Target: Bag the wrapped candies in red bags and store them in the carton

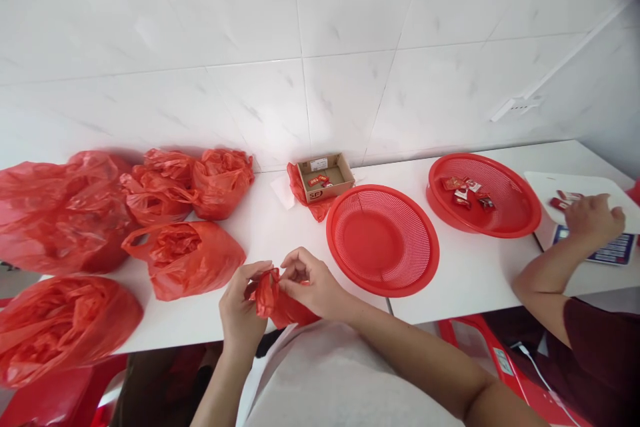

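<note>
A small red plastic bag (295, 308) is held close against my body at the table's front edge. My left hand (244, 303) grips the bag's gathered top from the left, fingers curled around it. From the right, my right hand (313, 283) pinches the same top between thumb and fingers. The bag's contents are hidden. Just right of my hands stands a red perforated basket (383, 240) with a bare bottom. Behind it, a small cardboard box (327, 177) holds a few red wrapped packets (318, 180) and rests on a red plastic bag (320, 210).
Several filled red plastic bags (200, 260) crowd the table's left side. A second red basket (485, 197) holds several small wrapped packets. At far right, a co-worker's hand (595, 220) is over a white scale (613, 203) with packets on it. A tiled wall borders the back.
</note>
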Action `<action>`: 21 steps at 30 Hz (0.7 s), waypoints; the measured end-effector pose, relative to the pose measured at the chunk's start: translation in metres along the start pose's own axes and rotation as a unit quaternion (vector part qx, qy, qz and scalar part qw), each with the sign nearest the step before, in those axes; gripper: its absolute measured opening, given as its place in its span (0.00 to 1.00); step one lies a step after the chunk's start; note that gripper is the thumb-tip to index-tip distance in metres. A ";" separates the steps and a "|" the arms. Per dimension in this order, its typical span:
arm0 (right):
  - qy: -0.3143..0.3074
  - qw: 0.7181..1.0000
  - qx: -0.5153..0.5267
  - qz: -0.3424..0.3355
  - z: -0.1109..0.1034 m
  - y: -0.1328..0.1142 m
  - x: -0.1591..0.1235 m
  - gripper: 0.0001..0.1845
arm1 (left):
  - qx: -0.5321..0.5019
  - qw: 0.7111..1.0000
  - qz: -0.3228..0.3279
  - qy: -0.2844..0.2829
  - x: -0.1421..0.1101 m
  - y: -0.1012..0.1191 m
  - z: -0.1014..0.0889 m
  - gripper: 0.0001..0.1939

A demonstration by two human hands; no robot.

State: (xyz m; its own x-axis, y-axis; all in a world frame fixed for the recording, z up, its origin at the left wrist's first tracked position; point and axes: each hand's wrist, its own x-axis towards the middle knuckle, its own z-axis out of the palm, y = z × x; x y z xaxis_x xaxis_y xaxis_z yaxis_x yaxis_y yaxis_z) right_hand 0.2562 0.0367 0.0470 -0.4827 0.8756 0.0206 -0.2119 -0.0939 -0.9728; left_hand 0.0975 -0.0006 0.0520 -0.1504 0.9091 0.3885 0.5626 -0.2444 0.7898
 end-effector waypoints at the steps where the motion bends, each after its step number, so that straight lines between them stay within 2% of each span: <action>1: -0.002 0.999 0.024 0.024 -0.001 0.000 0.001 0.12 | 0.003 1.000 0.016 -0.006 0.001 0.002 -0.001 0.12; 3: -0.012 0.998 0.031 0.049 -0.004 -0.002 0.005 0.13 | 0.017 0.999 0.047 -0.009 0.005 0.007 -0.005 0.08; 6: -0.016 0.997 -0.061 0.037 -0.010 -0.011 0.009 0.08 | 0.040 0.998 0.053 -0.022 0.009 0.009 -0.012 0.08; 8: -0.018 0.988 -0.154 0.003 -0.013 -0.018 0.009 0.07 | 0.047 0.997 0.031 -0.053 0.011 0.008 -0.016 0.09; 11: -0.031 0.954 -0.289 -0.079 -0.017 -0.026 0.009 0.06 | 0.054 0.995 -0.005 -0.082 0.011 0.006 -0.017 0.08; 14: -0.029 0.915 -0.379 -0.136 -0.019 -0.026 0.008 0.04 | 0.060 0.996 -0.005 -0.068 0.010 0.007 -0.015 0.07; 17: -0.029 0.883 -0.439 -0.163 -0.021 -0.017 0.008 0.03 | 0.054 0.997 -0.009 -0.051 0.009 0.010 -0.013 0.06; 21: -0.036 0.872 -0.462 -0.160 -0.027 0.000 0.008 0.03 | 0.023 0.997 -0.076 -0.011 0.005 0.017 -0.011 0.05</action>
State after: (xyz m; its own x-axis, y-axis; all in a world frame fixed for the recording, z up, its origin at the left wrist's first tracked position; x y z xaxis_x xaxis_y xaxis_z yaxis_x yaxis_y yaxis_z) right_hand 0.2757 0.0564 0.0408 -0.5835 0.7516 0.3076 0.4133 0.6008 -0.6843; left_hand 0.0972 -0.0038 0.0728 -0.2196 0.9417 0.2551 0.5714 -0.0878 0.8160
